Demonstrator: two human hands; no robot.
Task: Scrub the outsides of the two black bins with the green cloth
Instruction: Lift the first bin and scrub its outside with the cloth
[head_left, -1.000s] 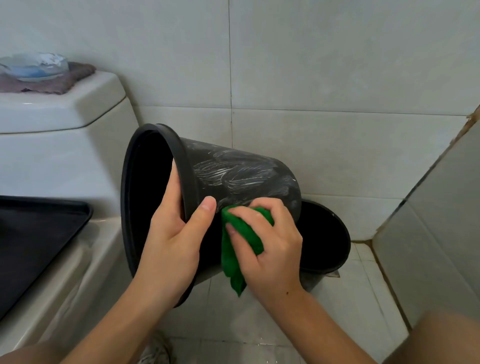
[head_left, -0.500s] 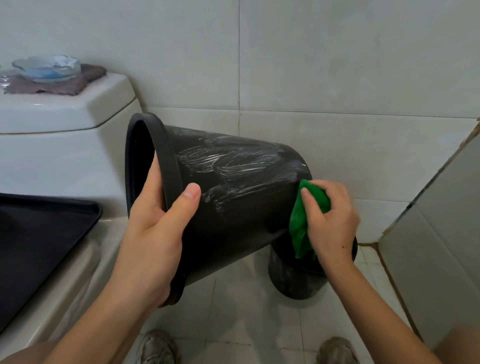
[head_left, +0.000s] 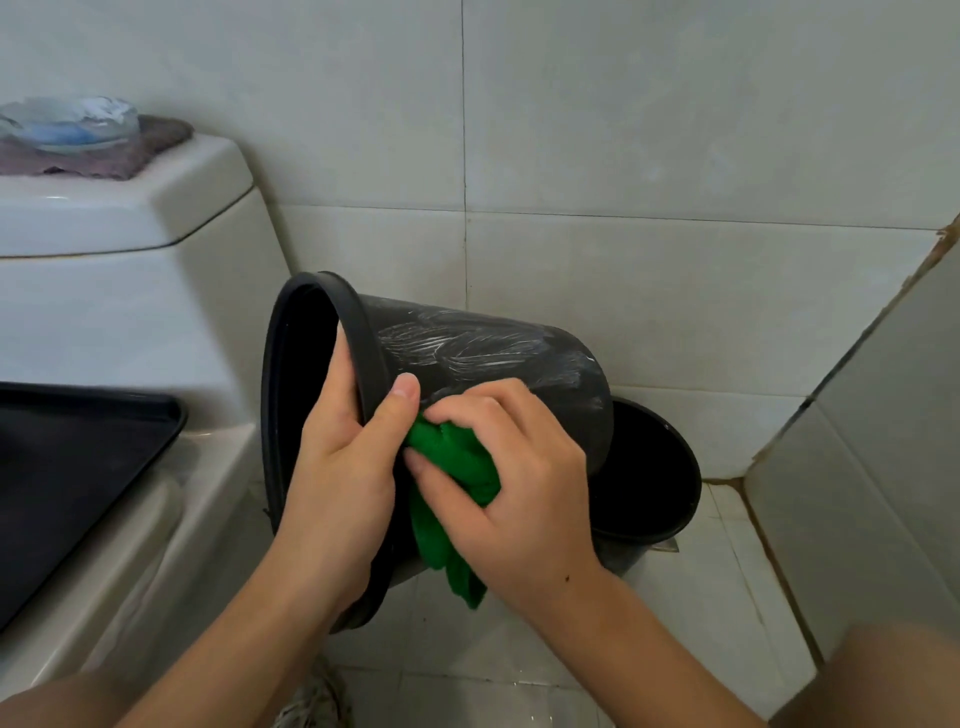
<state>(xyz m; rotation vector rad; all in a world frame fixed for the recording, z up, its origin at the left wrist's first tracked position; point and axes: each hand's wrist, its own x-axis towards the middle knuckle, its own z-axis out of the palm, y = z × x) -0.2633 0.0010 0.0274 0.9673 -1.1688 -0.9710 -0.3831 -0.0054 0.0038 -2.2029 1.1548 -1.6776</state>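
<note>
A black bin (head_left: 483, 358) is held tipped on its side above the floor, its mouth facing left and white soapy streaks across its upper wall. My left hand (head_left: 337, 483) grips its rim, fingers inside and thumb on the outside. My right hand (head_left: 519, 483) clutches the green cloth (head_left: 452, 467) and presses it against the bin's wall close to the rim, beside my left thumb. The second black bin (head_left: 654, 467) stands upright on the floor behind and to the right, partly hidden by the held bin.
A white toilet (head_left: 130, 322) fills the left side, with a black tray (head_left: 67, 467) on its seat. A glass dish (head_left: 67, 124) on a brown rag sits on the tank lid. Tiled walls close in behind and on the right. A shoe (head_left: 311, 701) shows on the floor below.
My right hand slid the cloth from the bin's base end back along the wall toward the rim. The bin dropped a little lower over the standing bin.
</note>
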